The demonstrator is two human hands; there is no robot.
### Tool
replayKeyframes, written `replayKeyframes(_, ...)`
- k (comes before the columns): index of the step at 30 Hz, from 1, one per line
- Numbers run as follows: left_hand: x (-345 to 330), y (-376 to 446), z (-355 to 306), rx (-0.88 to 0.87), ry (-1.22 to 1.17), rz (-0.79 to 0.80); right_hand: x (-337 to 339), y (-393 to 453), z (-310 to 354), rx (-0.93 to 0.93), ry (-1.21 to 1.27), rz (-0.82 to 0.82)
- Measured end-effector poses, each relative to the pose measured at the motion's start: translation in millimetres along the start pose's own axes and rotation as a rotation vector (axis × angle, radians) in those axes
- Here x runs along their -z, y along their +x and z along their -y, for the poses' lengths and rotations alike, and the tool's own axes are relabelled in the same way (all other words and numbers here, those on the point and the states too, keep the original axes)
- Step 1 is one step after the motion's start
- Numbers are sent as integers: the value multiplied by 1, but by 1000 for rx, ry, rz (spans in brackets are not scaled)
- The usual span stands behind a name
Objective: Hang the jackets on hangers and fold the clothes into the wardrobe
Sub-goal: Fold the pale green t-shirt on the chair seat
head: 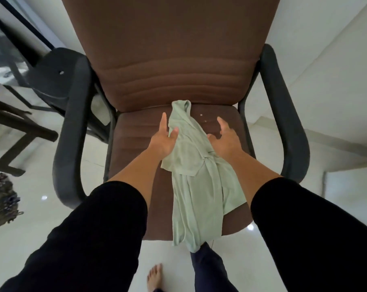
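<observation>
A crumpled pale green shirt [196, 175] lies on the brown office chair's seat [136, 148]. The left hand [162, 140] and right hand [225, 140] flank its far end, each grip spread and holding nothing.

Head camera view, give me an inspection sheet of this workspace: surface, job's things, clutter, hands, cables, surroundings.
Surface: brown fabric office chair seat, with a few small pale specks near the backrest.
Job's things: crumpled pale green cloth garment lying along the seat, its lower end hanging over the front edge. No hanger or wardrobe seen.
Clutter: dark patterned fabric bundle on the floor at left.
Hands: left hand open, touching the garment's edge; right hand open beside it.
Cables: nothing seen.
Surroundings: glossy white tiled floor, dark wooden furniture legs at left.
</observation>
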State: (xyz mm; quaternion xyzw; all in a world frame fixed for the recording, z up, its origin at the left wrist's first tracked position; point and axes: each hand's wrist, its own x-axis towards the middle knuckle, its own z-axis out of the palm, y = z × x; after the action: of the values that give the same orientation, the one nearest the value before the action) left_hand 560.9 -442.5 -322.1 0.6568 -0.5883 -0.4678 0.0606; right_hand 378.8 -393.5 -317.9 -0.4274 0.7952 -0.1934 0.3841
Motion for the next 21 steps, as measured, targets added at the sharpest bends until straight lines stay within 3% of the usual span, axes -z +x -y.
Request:
replayKeyframes(7, -25, 91, 11, 13, 200, -17, -39, 81, -28, -17, -96, 106)
replayKeyframes(16, -68, 132, 11, 55, 393, -1, -69, 102, -64, 84, -278, 170)
replayKeyframes(21, -70, 137, 14, 47, 281, 19, -71, 96, -64, -27, -237, 261)
